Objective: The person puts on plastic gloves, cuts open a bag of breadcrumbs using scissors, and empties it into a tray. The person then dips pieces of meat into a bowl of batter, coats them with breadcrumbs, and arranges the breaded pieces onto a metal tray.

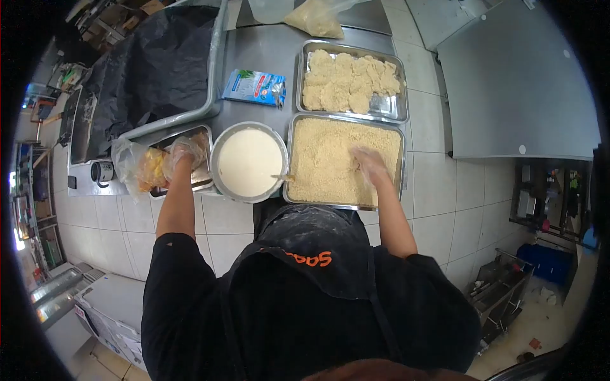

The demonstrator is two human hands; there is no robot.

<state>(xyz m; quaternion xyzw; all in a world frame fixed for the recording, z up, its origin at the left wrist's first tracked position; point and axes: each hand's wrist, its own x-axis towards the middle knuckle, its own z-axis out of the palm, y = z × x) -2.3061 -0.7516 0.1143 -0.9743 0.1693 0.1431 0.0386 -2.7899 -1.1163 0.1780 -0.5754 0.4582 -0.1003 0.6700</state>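
My left hand [182,152], in a clear plastic glove, is at the metal tray on the left, beside a clear plastic bag [152,169] with yellow-orange pieces inside. Its fingers are blurred and partly hidden by the plastic. My right hand [372,166], also gloved, reaches into a tray of pale crumbs [318,159], fingers stretched out on the surface and holding nothing visible. Between my hands stands a round metal bowl of white batter [251,160], a handle sticking out at its right rim. Behind the crumbs, another metal tray [385,105] holds several crumb-coated flat pieces [343,82].
A blue packet [255,87] lies on the steel table [257,54]. Back left is a large bin lined with black plastic [159,63]. A bag of crumbs [316,19] rests at the back. A mug [101,172] stands far left, and a grey cabinet [515,82] rises at right.
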